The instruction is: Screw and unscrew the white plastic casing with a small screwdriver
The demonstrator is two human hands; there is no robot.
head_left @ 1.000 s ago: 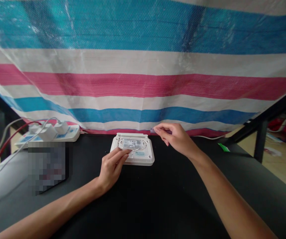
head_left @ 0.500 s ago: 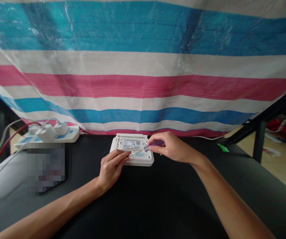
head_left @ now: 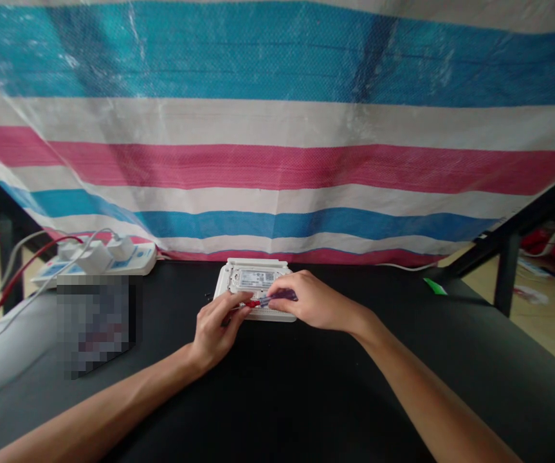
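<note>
A white router-like box (head_left: 258, 278) lies on the black table with its labelled, vented side up. Over its front part both hands meet on a slim screwdriver (head_left: 287, 294) with a purple, partly clear handle. My right hand (head_left: 313, 299) is closed round that handle. Fingertips of my left hand (head_left: 217, 325) pinch the screwdriver's thin metal shaft near a red part at the handle's front end. The fingers cover some of the shaft and the front of the box.
A white power strip (head_left: 135, 260) with plugs and cables stands at the back left, near a pixelated patch. Tiny dark bits (head_left: 208, 296) lie left of the box. A green scrap (head_left: 434, 287) is at the right. Striped sheeting (head_left: 277, 167) hangs behind the black table (head_left: 267, 399).
My right hand has moved left and slightly down, bringing the handle close to my left fingers. Less bare shaft shows between the hands, and a red part has come into view.
</note>
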